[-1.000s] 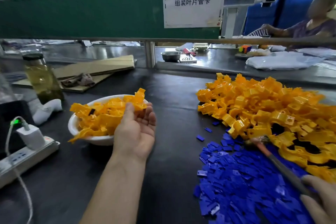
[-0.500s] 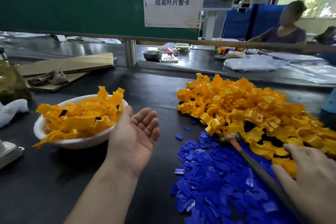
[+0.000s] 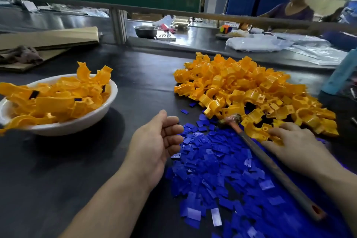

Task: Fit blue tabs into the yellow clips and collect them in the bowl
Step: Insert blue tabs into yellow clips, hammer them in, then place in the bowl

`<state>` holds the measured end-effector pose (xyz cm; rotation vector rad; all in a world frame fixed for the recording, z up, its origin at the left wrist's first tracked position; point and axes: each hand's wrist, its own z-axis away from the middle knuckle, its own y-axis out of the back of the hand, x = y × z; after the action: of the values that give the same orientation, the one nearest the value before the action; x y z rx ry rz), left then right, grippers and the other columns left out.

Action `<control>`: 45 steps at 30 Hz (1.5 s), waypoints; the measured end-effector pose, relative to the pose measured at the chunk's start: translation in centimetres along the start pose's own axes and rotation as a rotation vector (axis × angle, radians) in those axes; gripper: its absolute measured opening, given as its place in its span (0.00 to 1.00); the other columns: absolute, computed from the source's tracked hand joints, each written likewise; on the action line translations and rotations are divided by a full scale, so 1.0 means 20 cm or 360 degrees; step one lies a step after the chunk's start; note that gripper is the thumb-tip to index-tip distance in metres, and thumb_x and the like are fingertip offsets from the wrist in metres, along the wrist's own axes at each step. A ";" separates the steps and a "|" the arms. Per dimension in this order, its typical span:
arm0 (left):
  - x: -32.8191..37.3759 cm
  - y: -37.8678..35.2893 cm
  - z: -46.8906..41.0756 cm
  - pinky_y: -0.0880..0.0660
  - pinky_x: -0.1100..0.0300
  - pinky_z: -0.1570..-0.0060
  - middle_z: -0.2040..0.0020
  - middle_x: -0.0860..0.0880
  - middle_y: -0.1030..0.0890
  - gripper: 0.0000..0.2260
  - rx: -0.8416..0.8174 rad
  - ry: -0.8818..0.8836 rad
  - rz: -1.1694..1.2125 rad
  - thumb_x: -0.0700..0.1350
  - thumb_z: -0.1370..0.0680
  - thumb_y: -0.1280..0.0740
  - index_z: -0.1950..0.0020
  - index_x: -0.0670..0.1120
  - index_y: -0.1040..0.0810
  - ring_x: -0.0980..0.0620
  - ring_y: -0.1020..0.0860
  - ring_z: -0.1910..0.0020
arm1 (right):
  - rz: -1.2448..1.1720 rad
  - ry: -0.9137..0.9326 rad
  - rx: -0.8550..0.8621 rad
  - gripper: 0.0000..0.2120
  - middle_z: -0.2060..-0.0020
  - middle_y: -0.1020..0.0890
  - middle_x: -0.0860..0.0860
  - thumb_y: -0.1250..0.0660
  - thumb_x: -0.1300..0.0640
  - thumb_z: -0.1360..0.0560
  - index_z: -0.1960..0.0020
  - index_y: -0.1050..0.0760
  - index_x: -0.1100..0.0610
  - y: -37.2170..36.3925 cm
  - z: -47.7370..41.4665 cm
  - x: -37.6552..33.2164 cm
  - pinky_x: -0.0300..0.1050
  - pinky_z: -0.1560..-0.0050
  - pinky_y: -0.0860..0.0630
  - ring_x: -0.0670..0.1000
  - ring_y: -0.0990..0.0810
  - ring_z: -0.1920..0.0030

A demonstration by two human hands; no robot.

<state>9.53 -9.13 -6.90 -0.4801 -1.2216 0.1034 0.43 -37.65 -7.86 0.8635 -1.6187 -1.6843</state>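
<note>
1. The left hand (image 3: 154,145) has come away from the bowl (image 3: 81,121) and now hovers empty, palm up and fingers loosely spread, at the left edge of the blue tabs (image 3: 222,170).
2. The right hand (image 3: 295,147) has moved up onto the near edge of the yellow clips (image 3: 251,91). Its fingers lie over them, but whether it already pinches one cannot be told.
3. This suggests one fitted piece has just been dropped off and a new round is starting.
4. The bowl sits far left on the worktop (image 3: 48,170), heaped with finished clips (image 3: 58,100), some showing a dark tab.
5. The loose clips lie in a big heap at far right. The tabs spread flat below it, with a hammer (image 3: 270,166) lying across them.
</note>
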 end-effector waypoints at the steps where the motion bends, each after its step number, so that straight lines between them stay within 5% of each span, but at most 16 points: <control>1: 0.00 -0.01 0.01 0.27 0.62 0.73 0.66 0.47 0.18 0.17 -0.0015 0.0011 -0.0013 0.52 0.18 0.40 0.49 0.41 0.19 0.54 0.23 0.72 | -0.0018 0.0040 0.0038 0.26 0.31 0.34 0.49 0.42 0.33 0.28 0.34 0.30 0.43 0.00 0.03 0.00 0.57 0.38 0.28 0.54 0.33 0.33; 6: -0.04 -0.04 0.04 0.27 0.61 0.73 0.64 0.46 0.18 0.17 -0.0094 0.0025 -0.0106 0.52 0.18 0.39 0.48 0.40 0.19 0.53 0.23 0.71 | -0.0157 0.0120 0.0257 0.16 0.37 0.29 0.50 0.39 0.37 0.27 0.46 0.24 0.44 0.06 0.13 0.01 0.49 0.47 0.26 0.50 0.29 0.40; 13: -0.10 -0.09 0.09 0.25 0.62 0.69 0.62 0.49 0.17 0.13 -0.0236 -0.0078 -0.0494 0.52 0.18 0.38 0.50 0.46 0.18 0.54 0.22 0.69 | -0.0742 -0.0053 0.0523 0.25 0.48 0.25 0.52 0.45 0.33 0.26 0.47 0.23 0.51 0.16 0.18 0.02 0.43 0.64 0.33 0.50 0.27 0.52; 19: -0.11 -0.10 0.13 0.25 0.61 0.66 0.60 0.49 0.16 0.14 -0.0394 -0.0112 -0.0603 0.54 0.19 0.38 0.51 0.47 0.18 0.54 0.21 0.66 | -0.0559 -0.0150 0.0353 0.29 0.53 0.26 0.53 0.51 0.34 0.25 0.47 0.26 0.57 0.14 0.21 -0.03 0.54 0.52 0.28 0.54 0.28 0.50; 25: -0.12 -0.11 0.14 0.25 0.62 0.64 0.61 0.52 0.17 0.14 -0.0449 -0.0164 -0.0696 0.55 0.19 0.39 0.51 0.48 0.18 0.56 0.21 0.65 | -0.0616 -0.0008 0.0563 0.30 0.61 0.28 0.49 0.54 0.32 0.26 0.44 0.30 0.54 0.15 0.26 -0.05 0.63 0.49 0.26 0.54 0.27 0.53; 32: -0.14 -0.12 0.17 0.26 0.64 0.65 0.62 0.55 0.17 0.14 -0.0560 -0.0185 -0.0775 0.56 0.19 0.38 0.51 0.49 0.19 0.58 0.21 0.66 | -0.0615 0.0065 0.0652 0.25 0.53 0.27 0.48 0.41 0.35 0.29 0.40 0.29 0.50 0.15 0.25 -0.05 0.46 0.59 0.34 0.50 0.31 0.52; 37: -0.15 -0.13 0.18 0.26 0.64 0.65 0.61 0.55 0.16 0.13 -0.0585 -0.0203 -0.0812 0.57 0.20 0.38 0.51 0.49 0.19 0.58 0.20 0.66 | -0.0830 0.0137 0.0747 0.21 0.53 0.25 0.45 0.47 0.33 0.26 0.45 0.29 0.46 0.15 0.26 -0.03 0.42 0.64 0.34 0.50 0.27 0.53; 41: -0.17 -0.13 0.17 0.26 0.62 0.64 0.61 0.54 0.16 0.13 -0.0597 -0.0231 -0.0834 0.57 0.20 0.38 0.52 0.50 0.19 0.58 0.20 0.66 | -0.0667 0.0187 0.0695 0.13 0.60 0.23 0.45 0.46 0.42 0.22 0.48 0.28 0.48 0.12 0.26 -0.04 0.42 0.68 0.33 0.46 0.26 0.61; 45: -0.18 -0.13 0.16 0.25 0.67 0.67 0.60 0.54 0.16 0.13 -0.0596 -0.0246 -0.0845 0.57 0.20 0.38 0.55 0.52 0.18 0.59 0.20 0.67 | -0.0352 0.0107 0.0407 0.19 0.43 0.23 0.48 0.42 0.41 0.24 0.37 0.30 0.48 0.09 0.27 -0.04 0.46 0.53 0.27 0.49 0.26 0.45</control>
<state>4.89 -11.65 -8.29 -0.4599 -1.4914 -0.5576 -3.52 -33.90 -5.97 1.2519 -1.7708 -1.5931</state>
